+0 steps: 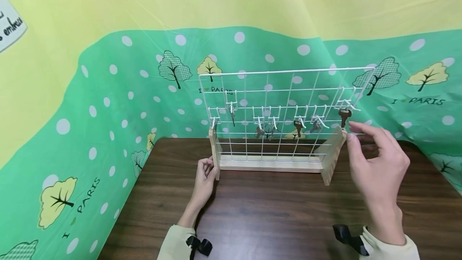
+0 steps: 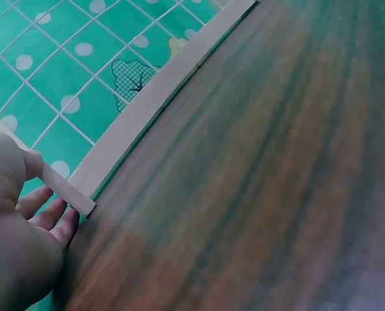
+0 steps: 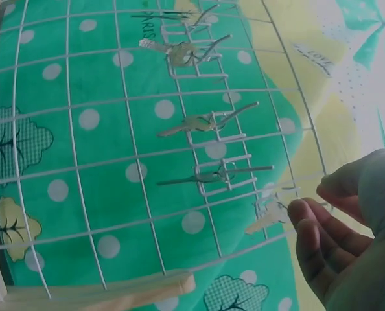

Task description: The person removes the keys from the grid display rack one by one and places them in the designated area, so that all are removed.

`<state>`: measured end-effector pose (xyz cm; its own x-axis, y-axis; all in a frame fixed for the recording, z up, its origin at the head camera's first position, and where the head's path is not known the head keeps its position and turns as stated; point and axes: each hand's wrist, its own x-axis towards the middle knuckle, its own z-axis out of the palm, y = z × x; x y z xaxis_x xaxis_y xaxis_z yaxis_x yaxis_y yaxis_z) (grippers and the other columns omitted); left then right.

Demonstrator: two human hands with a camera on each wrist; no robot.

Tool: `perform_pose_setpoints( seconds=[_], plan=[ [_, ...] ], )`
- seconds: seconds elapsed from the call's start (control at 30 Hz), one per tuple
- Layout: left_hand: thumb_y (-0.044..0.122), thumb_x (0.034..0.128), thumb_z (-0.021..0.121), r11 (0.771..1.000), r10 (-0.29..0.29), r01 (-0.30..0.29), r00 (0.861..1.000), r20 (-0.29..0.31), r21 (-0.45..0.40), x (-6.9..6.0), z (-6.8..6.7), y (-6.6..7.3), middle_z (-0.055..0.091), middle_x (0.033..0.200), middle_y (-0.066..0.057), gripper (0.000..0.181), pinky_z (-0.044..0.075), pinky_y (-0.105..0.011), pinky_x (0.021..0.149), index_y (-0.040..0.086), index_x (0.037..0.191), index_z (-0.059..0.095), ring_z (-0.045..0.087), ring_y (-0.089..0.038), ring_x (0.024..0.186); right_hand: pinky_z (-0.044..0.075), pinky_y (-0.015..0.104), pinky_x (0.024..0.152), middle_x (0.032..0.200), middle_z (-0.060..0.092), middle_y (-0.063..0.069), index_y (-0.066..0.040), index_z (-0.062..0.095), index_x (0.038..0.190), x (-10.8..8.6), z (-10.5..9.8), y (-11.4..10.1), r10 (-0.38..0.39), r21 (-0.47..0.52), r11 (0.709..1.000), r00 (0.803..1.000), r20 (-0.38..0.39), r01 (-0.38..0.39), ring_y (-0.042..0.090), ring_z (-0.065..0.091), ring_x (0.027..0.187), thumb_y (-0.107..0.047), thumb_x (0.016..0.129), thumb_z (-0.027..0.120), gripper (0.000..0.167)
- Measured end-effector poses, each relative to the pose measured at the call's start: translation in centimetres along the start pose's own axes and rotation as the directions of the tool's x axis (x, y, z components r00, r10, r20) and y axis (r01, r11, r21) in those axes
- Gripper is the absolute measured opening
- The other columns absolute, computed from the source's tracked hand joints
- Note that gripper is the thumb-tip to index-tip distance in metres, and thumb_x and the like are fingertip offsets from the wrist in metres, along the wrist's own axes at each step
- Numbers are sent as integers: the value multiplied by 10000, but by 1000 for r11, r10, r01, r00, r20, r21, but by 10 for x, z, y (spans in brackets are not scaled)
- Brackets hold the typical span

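A dark metal key with a wide, flat head point(image 1: 344, 117) hangs from a white wire hook point(image 1: 344, 103) near the right end of a white wire grid point(image 1: 267, 72). Its thin end points down. The right hand point(image 1: 379, 163) is just beside it, with thumb and pointing finger a little apart. They do not pinch the key, and I cannot tell if a fingertip touches it. Four other metal keys point(image 1: 298, 128) hang on hooks along the grid.

The left hand point(image 1: 203, 181) pinches the pale wooden left leg point(image 1: 215, 147), thumb on one side and fingers on the other. A pale wooden bar point(image 1: 270, 164) joins it to the right leg point(image 1: 332, 159). The stand sits on a brown, wood-striped table point(image 1: 270, 212). Behind is a green and yellow cloth with white dots and trees point(image 1: 108, 143).
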<state>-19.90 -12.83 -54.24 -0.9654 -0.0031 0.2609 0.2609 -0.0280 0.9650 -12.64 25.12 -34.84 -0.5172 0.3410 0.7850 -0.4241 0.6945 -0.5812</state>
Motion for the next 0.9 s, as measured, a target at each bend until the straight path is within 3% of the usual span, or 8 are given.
perform_pose_setpoints(
  seconds=[0.1,0.3,0.47,0.73,0.9],
  plan=[
    [-86,1111,521,1000,-14,14,1000,-7,-5,0,1,0,439,1633,-390,216,401,-387,1281,-129,1285,400,420,-505,1554,470,82,754,1091,672,-369,-2,828,1231,2,1,-1,27,22,999,1000,-4,-26,-130,605,841,-90,1028,751,235],
    [-104,1104,519,1000,-20,20,999,-31,-2,0,0,-1,452,1628,-387,200,439,-271,1218,-129,1275,419,434,-504,1546,465,80,701,1058,712,-274,-3,845,1178,12,8,0,71,44,997,995,-65,-68,-96,609,764,-82,1001,790,201],
    [-108,1102,517,1000,-16,16,1000,-24,-4,0,-2,-2,462,1625,-377,200,424,-256,1220,-131,1273,415,441,-491,1544,470,65,664,1044,729,-235,29,813,1191,26,8,7,142,61,989,985,-97,-137,-85,619,725,-65,986,797,225],
    [-91,1106,523,1000,12,-12,1000,-4,18,-2,-1,1,463,1621,-377,210,426,-171,1156,-126,1281,412,462,-493,1512,448,93,551,1100,676,-170,-112,717,1431,41,10,21,234,89,967,970,70,-240,-84,655,679,-14,1029,742,415],
    [-88,1099,542,1000,13,-13,1000,-13,18,-1,0,1,479,1618,-367,214,447,-160,1115,-132,1274,428,486,-479,1490,403,127,490,1111,654,-115,-110,685,1467,42,12,25,257,136,952,957,136,-275,-42,649,645,30,1030,726,460]
  ],
)
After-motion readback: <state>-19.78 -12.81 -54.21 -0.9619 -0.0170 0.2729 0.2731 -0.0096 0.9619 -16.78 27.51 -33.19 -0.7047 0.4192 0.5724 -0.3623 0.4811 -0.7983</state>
